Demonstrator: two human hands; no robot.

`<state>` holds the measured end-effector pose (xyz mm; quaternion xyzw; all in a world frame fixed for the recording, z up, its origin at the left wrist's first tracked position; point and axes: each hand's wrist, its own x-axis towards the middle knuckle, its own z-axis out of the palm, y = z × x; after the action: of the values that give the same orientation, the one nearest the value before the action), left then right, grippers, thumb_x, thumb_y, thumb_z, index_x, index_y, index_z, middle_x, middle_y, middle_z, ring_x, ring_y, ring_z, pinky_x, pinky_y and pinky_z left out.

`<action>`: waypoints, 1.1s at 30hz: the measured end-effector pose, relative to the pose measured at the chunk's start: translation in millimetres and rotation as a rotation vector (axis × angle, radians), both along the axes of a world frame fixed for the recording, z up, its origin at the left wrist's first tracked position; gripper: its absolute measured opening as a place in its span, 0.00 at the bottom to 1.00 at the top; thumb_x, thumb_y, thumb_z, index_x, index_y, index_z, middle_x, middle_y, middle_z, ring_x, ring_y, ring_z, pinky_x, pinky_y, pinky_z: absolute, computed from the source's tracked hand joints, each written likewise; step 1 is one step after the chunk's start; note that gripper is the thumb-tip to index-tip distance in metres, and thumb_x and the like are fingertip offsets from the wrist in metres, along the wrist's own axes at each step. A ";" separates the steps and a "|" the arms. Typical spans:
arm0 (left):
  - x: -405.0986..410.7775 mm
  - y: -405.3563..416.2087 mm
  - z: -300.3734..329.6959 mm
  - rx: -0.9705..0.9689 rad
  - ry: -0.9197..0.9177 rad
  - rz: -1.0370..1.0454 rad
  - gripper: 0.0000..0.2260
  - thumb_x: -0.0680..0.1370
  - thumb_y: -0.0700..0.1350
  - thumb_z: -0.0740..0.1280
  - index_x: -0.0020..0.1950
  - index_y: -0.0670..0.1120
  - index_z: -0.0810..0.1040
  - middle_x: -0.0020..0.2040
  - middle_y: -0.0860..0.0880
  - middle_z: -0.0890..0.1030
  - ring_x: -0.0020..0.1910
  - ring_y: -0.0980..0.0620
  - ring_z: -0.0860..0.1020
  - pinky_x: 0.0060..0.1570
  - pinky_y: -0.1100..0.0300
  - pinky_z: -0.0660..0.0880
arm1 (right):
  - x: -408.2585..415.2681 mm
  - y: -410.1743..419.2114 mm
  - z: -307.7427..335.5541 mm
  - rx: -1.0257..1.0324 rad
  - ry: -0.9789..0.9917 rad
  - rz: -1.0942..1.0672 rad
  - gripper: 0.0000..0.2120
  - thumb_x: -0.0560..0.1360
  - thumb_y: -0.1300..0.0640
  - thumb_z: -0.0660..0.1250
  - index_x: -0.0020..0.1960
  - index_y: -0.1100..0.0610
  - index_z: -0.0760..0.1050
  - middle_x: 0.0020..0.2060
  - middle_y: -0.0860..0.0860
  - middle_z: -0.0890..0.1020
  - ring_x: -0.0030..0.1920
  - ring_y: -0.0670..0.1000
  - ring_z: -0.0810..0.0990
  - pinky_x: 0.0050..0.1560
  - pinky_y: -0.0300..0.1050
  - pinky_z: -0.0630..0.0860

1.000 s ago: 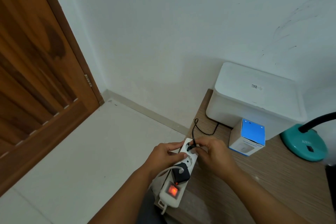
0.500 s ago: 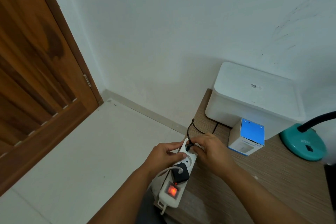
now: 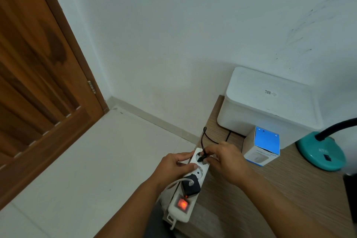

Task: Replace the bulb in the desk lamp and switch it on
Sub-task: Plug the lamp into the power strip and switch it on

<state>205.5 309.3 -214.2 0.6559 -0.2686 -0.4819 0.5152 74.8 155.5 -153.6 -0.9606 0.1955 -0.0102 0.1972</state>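
A white power strip [image 3: 193, 185] lies along the left edge of the wooden desk [image 3: 270, 195], its red switch [image 3: 182, 203] lit. My left hand [image 3: 173, 166] grips the strip's far end from the left. My right hand [image 3: 226, 160] pinches a small black plug [image 3: 201, 158] at the strip's farthest socket; its black cord [image 3: 204, 137] loops up and back toward the wall. The teal lamp base [image 3: 318, 152] with a black gooseneck [image 3: 336, 127] stands at the right. The lamp head and bulb are out of view.
A blue and white bulb box [image 3: 262, 147] stands between my right hand and the lamp base. Behind it sits a large white lidded box [image 3: 270, 102]. A black adapter [image 3: 190, 185] with a white cable occupies a socket nearer me. Left is tiled floor and a wooden door [image 3: 38, 87].
My right hand has kept the black plug at the farthest socket; the cord's loop has shifted and now rises higher. My left hand still holds the strip.
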 end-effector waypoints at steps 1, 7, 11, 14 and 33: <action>0.3 0.2 0.8 0.003 0.000 0.000 0.19 0.76 0.43 0.73 0.66 0.54 0.80 0.59 0.55 0.84 0.52 0.51 0.86 0.57 0.50 0.81 | 0.2 0.3 -1.6 0.005 0.002 0.002 0.09 0.78 0.49 0.65 0.57 0.44 0.79 0.48 0.41 0.81 0.48 0.43 0.71 0.44 0.42 0.64; 0.9 0.3 2.0 0.008 0.001 -0.008 0.19 0.76 0.43 0.73 0.66 0.54 0.80 0.60 0.54 0.84 0.52 0.49 0.86 0.57 0.48 0.81 | -0.5 5.4 -10.8 -0.016 -0.040 -0.023 0.11 0.77 0.47 0.65 0.56 0.47 0.80 0.48 0.42 0.74 0.49 0.44 0.67 0.46 0.40 0.63; 0.5 0.6 3.6 0.025 -0.025 -0.007 0.19 0.76 0.43 0.73 0.66 0.54 0.80 0.59 0.55 0.84 0.52 0.51 0.86 0.56 0.51 0.82 | 2.7 8.2 -11.7 -0.008 0.002 -0.061 0.11 0.77 0.47 0.65 0.58 0.46 0.79 0.45 0.42 0.70 0.48 0.45 0.66 0.45 0.40 0.61; 0.3 1.0 4.7 0.033 -0.029 -0.007 0.19 0.76 0.42 0.73 0.66 0.54 0.80 0.59 0.54 0.84 0.51 0.51 0.86 0.56 0.51 0.82 | 6.0 8.6 -11.6 0.038 0.026 -0.075 0.09 0.77 0.48 0.65 0.56 0.46 0.79 0.44 0.43 0.72 0.48 0.45 0.67 0.44 0.41 0.62; -11.7 2.2 100.4 0.161 -0.716 0.007 0.17 0.79 0.51 0.68 0.68 0.54 0.78 0.66 0.52 0.79 0.59 0.58 0.76 0.57 0.63 0.69 | -125.1 22.3 1.0 0.230 -0.104 -0.401 0.18 0.77 0.51 0.66 0.64 0.38 0.69 0.50 0.37 0.73 0.50 0.37 0.73 0.45 0.31 0.69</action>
<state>193.8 311.5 -113.8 0.8224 -0.3909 -0.2397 0.3368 -50.4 177.8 -152.6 -0.8721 0.3717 -0.0764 0.3090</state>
